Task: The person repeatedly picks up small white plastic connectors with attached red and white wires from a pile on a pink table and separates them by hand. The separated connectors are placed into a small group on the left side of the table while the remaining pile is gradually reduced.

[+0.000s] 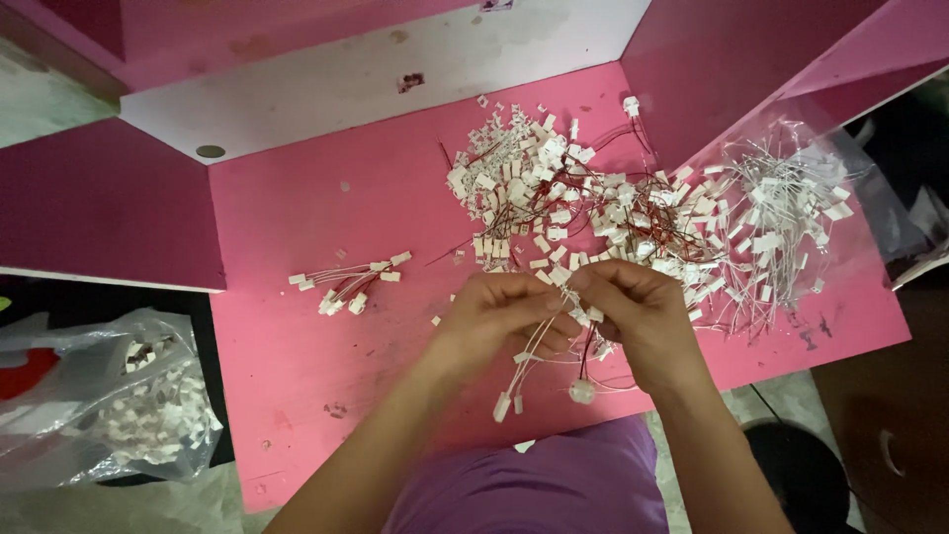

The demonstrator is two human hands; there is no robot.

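The left hand (499, 318) and the right hand (633, 314) meet over the near edge of the pink table (297, 336); the fingertips of both are pinched together on a small bundle of thin wires with white connectors (563, 282), which is clamped between the two hands; the loose ends of this bundle hang down below the grip, with white plugs (506, 405) and one small round white piece (582, 392) at the bottom; just behind the grip and to its right lies a big heap of the same white connectors on red wires (573, 203); further right of it is a clear plastic bag with white wires (786, 213); well to the left of the grip rests a small finished bunch (346, 284); far left and lower, off the table, is another plastic bag of white parts (129, 400).
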